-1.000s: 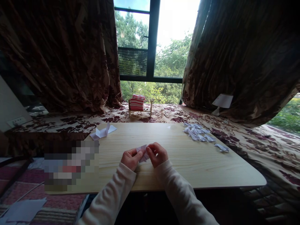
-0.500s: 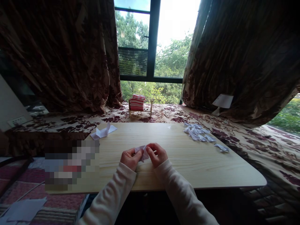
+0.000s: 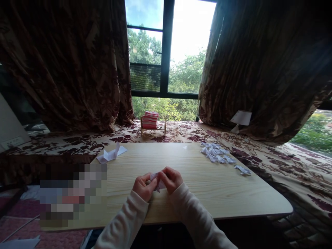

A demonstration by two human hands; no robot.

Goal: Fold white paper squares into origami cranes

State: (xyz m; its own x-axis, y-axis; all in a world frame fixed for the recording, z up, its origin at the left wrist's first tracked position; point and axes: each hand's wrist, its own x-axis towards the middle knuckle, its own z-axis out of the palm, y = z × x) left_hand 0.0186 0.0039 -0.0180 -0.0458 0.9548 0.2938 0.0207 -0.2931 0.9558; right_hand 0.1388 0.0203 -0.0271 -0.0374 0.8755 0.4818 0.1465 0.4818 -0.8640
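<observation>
In the lower left corner lie flat white paper sheets (image 3: 22, 243), beside a pink quilted cloth (image 3: 66, 237). Above them, at the left edge, a pale panel (image 3: 10, 124) carries a row of sockets, and a brown floral fabric curtain (image 3: 64, 62) fills the upper left of the frame. A pixelated patch (image 3: 75, 193) covers the left end of a pale wood-grain table (image 3: 207, 193); what lies under it cannot be told. Just above this patch, at the table's far left corner, rest white paper sheets with raised folds (image 3: 110, 155).

In the lower middle of the frame, the left hand (image 3: 143, 186), in an off-white sleeve, grips a small folded white paper piece (image 3: 161, 185) between thumb and curled fingers. The paper is between the two hands, above the table, partly hidden by the fingers. The right hand (image 3: 171, 179) pinches its upper part narrowly, fingertips close to the left thumb. Whether the hands touch the tabletop cannot be told.

Behind them, a stack of pink-and-white striped cloths (image 3: 149, 121) sits in a small wooden rack (image 3: 165, 125) below a dark-framed window (image 3: 164, 52). Right of centre, folded white paper shapes (image 3: 216, 154) lie clustered at the table's far edge; a single pointed white paper shape (image 3: 242, 170) lies just beside them, nearer the right. Beyond stands a white-shaded lamp (image 3: 241, 117).
</observation>
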